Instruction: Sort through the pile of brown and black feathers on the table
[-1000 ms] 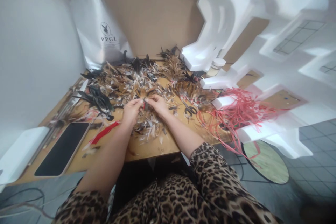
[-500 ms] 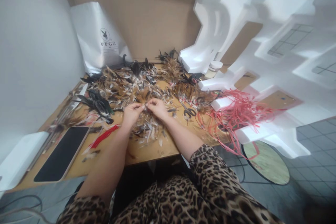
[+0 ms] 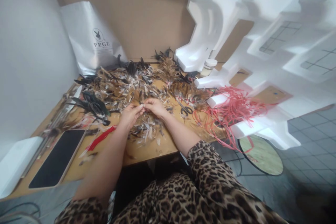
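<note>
Above the middle of the table, my left hand and my right hand meet fingertip to fingertip, both pinched closed. Brown feathers fan out just beyond the fingertips and appear to be held at their base between them. Behind the hands spreads a large pile of brown, white and black feathers. Loose pale feather scraps lie under and in front of my hands. To the right of my right hand rests a pair of black-handled scissors.
A phone, red strips and black feathers lie left. A silver bag stands behind. Pink ribbons drape over white foam pieces at right, near a small jar. A round stool stands below.
The view has shifted slightly, so the scene sits a little further left. My hands stay pinched together at the same spot, with the left hand's fingers turned a little.
</note>
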Available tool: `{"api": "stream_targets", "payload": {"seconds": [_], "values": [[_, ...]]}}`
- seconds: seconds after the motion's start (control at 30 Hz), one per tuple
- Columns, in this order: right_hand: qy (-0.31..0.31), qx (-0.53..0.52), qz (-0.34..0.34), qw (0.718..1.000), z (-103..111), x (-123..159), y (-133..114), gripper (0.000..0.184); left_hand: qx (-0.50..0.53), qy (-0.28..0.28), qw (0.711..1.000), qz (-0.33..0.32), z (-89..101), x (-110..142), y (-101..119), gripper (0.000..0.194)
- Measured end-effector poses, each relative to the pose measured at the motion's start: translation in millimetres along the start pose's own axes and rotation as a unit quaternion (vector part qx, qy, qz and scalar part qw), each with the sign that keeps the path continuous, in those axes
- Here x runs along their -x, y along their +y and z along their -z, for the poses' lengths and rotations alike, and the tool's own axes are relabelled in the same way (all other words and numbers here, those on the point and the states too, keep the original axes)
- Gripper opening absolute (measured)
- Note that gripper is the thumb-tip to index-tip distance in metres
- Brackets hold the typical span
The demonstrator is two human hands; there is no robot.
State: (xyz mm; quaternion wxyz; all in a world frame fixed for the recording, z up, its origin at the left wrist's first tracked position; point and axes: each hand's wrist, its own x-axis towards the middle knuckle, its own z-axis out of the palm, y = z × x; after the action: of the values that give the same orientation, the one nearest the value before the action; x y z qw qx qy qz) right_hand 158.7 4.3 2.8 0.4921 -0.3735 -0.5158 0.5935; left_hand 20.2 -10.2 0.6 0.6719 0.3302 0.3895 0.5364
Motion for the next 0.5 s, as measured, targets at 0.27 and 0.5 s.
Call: {"api": "stream_targets", "payload": {"seconds": [0.27, 0.5], "values": [[0.013, -0.039, -0.003, 0.999, -9.7, 0.9, 3.0, 0.03, 0.061, 0.049, 0.997, 0.002, 1.4, -4.9, 2.6, 0.015], [-0.001, -0.057, -0.054, 0.997, -8.7, 0.1, 0.9, 0.034, 0.05, 0.059, 0.997, -0.023, 0.7, -5.5, 1.5, 0.023]]}}
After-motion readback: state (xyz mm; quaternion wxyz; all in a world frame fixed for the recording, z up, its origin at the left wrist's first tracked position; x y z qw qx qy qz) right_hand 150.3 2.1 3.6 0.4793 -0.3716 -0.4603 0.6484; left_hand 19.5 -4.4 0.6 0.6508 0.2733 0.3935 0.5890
